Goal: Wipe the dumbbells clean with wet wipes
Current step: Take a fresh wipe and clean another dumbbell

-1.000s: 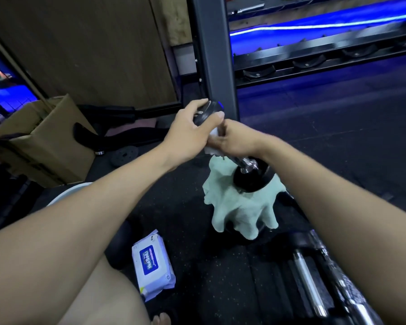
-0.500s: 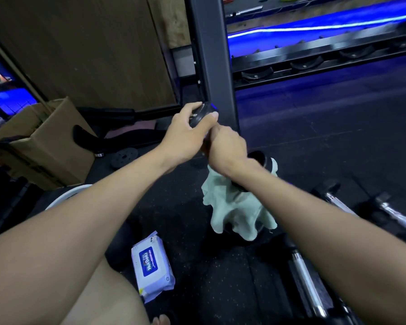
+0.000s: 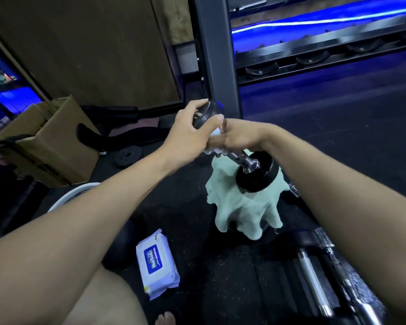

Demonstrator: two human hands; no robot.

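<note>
While the left hand (image 3: 192, 134) gripped the top plate of the dumbbell (image 3: 256, 171), fingers curled over its rim, the right hand (image 3: 238, 139) had slid back up the handle from where it sat half a second earlier, low near the bottom plate. It was clenched around the bar with a white wet wipe (image 3: 215, 150) bunched under the fingers. The chrome lower handle and bottom plate showed again at 4 o'clock from the hands. Judged from that: up-and-down strokes on the handle, wiping still under way, not finished.

The dumbbell stood tilted, bottom plate resting on a pale green cloth (image 3: 244, 207) draped over something on the floor; what lay under it was hidden. More dumbbells (image 3: 314, 277) lay on the floor at 5 o'clock, partly behind the right forearm; cleaned or not, cannot tell.

Containers: the wipes pack (image 3: 157, 266) lay flat on the floor at 7 o'clock from the cloth, flap apparently closed, contents not visible. A cardboard box (image 3: 49, 141) sat at 9 o'clock, open at the top, inside too dark to tell. A white round rim (image 3: 73, 194) showed under the left forearm, mostly hidden, contents unknown.
</note>
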